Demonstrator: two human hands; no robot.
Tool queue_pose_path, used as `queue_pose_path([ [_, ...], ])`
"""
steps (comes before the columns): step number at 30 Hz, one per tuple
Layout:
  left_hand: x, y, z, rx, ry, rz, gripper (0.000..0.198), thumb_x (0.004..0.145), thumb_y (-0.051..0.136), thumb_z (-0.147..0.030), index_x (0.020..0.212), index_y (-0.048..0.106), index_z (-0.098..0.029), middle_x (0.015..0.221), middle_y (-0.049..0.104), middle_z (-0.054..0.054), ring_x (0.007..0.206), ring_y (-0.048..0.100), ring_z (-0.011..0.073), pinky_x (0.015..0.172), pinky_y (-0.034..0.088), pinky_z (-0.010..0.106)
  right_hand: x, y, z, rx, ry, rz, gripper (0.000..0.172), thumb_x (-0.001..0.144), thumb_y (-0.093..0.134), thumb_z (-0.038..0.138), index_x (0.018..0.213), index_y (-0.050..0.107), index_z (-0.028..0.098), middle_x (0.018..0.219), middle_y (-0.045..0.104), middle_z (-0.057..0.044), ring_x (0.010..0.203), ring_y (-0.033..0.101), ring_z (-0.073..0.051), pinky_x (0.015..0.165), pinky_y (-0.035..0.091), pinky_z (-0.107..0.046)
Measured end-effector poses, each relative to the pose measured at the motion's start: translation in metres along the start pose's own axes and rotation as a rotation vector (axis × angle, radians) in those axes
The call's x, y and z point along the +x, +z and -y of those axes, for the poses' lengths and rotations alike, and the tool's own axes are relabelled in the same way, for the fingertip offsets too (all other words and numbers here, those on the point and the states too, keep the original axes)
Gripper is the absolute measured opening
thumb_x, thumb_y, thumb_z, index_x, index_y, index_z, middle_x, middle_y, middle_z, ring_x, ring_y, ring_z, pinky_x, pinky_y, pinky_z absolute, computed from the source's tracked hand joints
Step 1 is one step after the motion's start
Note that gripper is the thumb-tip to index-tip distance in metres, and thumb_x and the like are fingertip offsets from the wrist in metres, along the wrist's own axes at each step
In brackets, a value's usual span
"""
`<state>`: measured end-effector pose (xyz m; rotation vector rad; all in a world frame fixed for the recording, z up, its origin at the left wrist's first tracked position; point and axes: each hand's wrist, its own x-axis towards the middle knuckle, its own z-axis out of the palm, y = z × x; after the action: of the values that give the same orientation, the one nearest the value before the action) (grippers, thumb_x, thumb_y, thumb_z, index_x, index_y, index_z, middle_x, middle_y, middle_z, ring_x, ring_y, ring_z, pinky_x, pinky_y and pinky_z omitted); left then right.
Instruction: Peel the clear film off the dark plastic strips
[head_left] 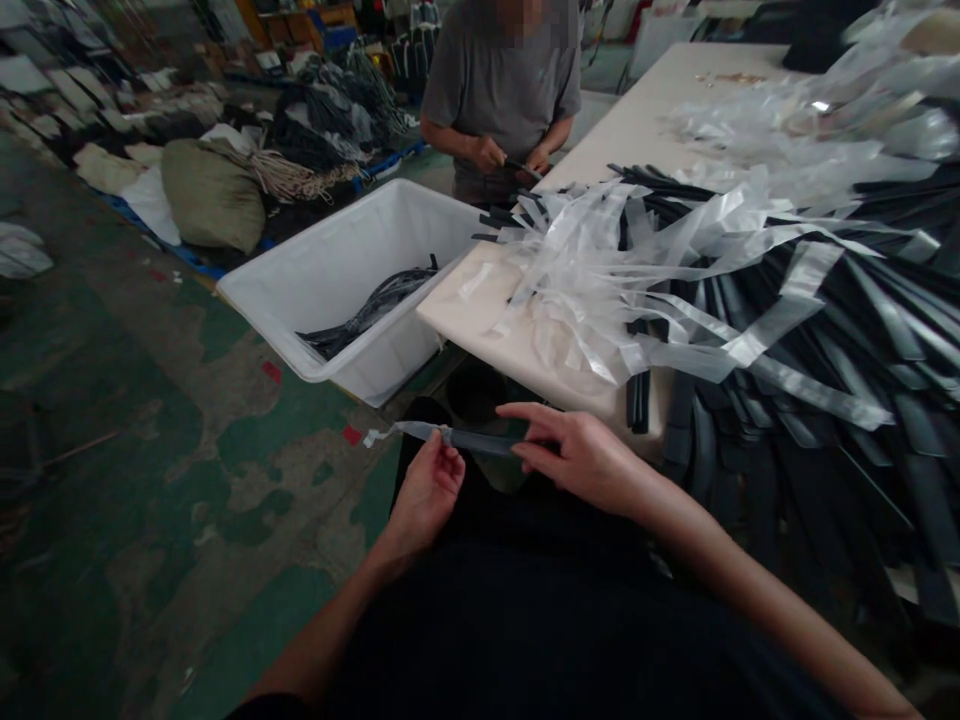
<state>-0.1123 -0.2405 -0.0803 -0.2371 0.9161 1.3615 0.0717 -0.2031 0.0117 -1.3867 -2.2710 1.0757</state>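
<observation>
A dark flat strip [484,443], partly in a clear plastic sleeve [420,430], stretches between my hands above my lap. My left hand [429,490] is closed, its thumb and fingers pinching the sleeve near the strip's left end. The loose sleeve end sticks out past those fingers to the left. At the strip's right end is my right hand [581,455], index finger stretched out above it and other fingers closed on the strip. Many clear plastic sleeves [577,300] lie heaped on the table beyond, beside a pile of similar dark strips [757,400].
A white plastic tub [300,270] with dark strips inside stands left of the pale table [480,310]. Across from me, a person [502,100] in a grey shirt holds a dark piece. Sacks and rope bundles [292,175] lie on the floor behind.
</observation>
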Motion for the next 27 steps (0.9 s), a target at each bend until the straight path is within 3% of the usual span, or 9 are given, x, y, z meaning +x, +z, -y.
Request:
queue_pose_path([
  [6, 0.002, -0.001, 0.015, 0.110, -0.146, 0.145, 0.005, 0.087, 0.067, -0.010, 0.082, 0.068, -0.012, 0.073, 0.069, 0.001, 0.059, 0.062, 0.0067, 0.062, 0.054, 0.018, 0.014, 0.012, 0.000, -0.132, 0.027, 0.023, 0.048, 0.087, 0.058, 0.022, 0.135, 0.057, 0.025, 0.085, 0.075, -0.001, 0.076, 0.068, -0.019, 0.063, 0.041, -0.026],
  [9, 0.004, -0.003, 0.013, 0.079, -0.090, 0.095, 0.006, 0.088, 0.066, -0.011, 0.082, 0.068, -0.012, 0.075, 0.070, 0.000, 0.060, 0.063, 0.0063, 0.063, 0.054, 0.018, 0.011, 0.012, -0.004, -0.064, 0.020, 0.026, 0.049, 0.089, 0.057, 0.025, 0.137, 0.055, 0.023, 0.088, 0.075, -0.002, 0.077, 0.068, -0.019, 0.065, 0.043, -0.026],
  [12, 0.005, -0.005, 0.010, 0.033, -0.070, 0.067, 0.003, 0.086, 0.069, -0.013, 0.083, 0.068, -0.013, 0.073, 0.070, -0.001, 0.059, 0.062, 0.0059, 0.063, 0.055, 0.019, 0.001, 0.000, -0.008, -0.028, 0.002, 0.005, 0.049, 0.088, 0.057, 0.023, 0.137, 0.054, 0.024, 0.078, 0.074, 0.002, 0.068, 0.066, -0.016, 0.061, 0.041, -0.025],
  [16, 0.004, -0.002, 0.019, 0.136, -0.212, 0.164, 0.012, 0.076, 0.079, -0.015, 0.079, 0.068, -0.012, 0.069, 0.068, -0.001, 0.057, 0.062, 0.0068, 0.059, 0.054, 0.018, 0.006, 0.004, -0.005, -0.122, 0.003, 0.021, 0.049, 0.086, 0.058, 0.020, 0.134, 0.057, 0.025, 0.079, 0.074, 0.001, 0.070, 0.066, -0.017, 0.062, 0.040, -0.026],
  [19, 0.003, 0.000, 0.019, 0.138, -0.162, 0.179, 0.015, 0.074, 0.081, -0.015, 0.080, 0.068, -0.013, 0.073, 0.069, -0.001, 0.060, 0.062, 0.0063, 0.061, 0.054, 0.017, 0.010, 0.010, -0.005, -0.116, 0.022, 0.039, 0.048, 0.087, 0.058, 0.022, 0.135, 0.057, 0.024, 0.087, 0.076, -0.001, 0.077, 0.068, -0.019, 0.066, 0.043, -0.026],
  [22, 0.001, 0.000, 0.012, 0.090, -0.075, 0.132, 0.013, 0.075, 0.080, -0.014, 0.079, 0.067, -0.014, 0.072, 0.068, -0.002, 0.060, 0.062, 0.0053, 0.064, 0.054, 0.018, 0.005, 0.003, -0.009, -0.049, 0.013, 0.024, 0.047, 0.088, 0.057, 0.025, 0.135, 0.056, 0.026, 0.084, 0.075, 0.001, 0.071, 0.067, -0.016, 0.064, 0.043, -0.024],
  [25, -0.001, 0.001, 0.014, 0.128, -0.145, 0.173, 0.014, 0.075, 0.081, -0.016, 0.076, 0.067, -0.013, 0.067, 0.067, -0.002, 0.058, 0.061, 0.0064, 0.062, 0.054, 0.019, 0.005, -0.001, -0.010, -0.073, 0.004, 0.028, 0.045, 0.088, 0.056, 0.022, 0.133, 0.058, 0.025, 0.075, 0.074, 0.003, 0.067, 0.066, -0.016, 0.062, 0.043, -0.024],
  [27, -0.002, 0.003, 0.019, 0.173, -0.209, 0.227, 0.015, 0.074, 0.082, -0.017, 0.076, 0.068, -0.012, 0.067, 0.067, 0.000, 0.058, 0.062, 0.0075, 0.060, 0.054, 0.018, 0.011, 0.004, -0.009, -0.103, -0.001, 0.040, 0.044, 0.087, 0.056, 0.020, 0.131, 0.060, 0.024, 0.079, 0.075, 0.000, 0.072, 0.068, -0.017, 0.065, 0.044, -0.025],
])
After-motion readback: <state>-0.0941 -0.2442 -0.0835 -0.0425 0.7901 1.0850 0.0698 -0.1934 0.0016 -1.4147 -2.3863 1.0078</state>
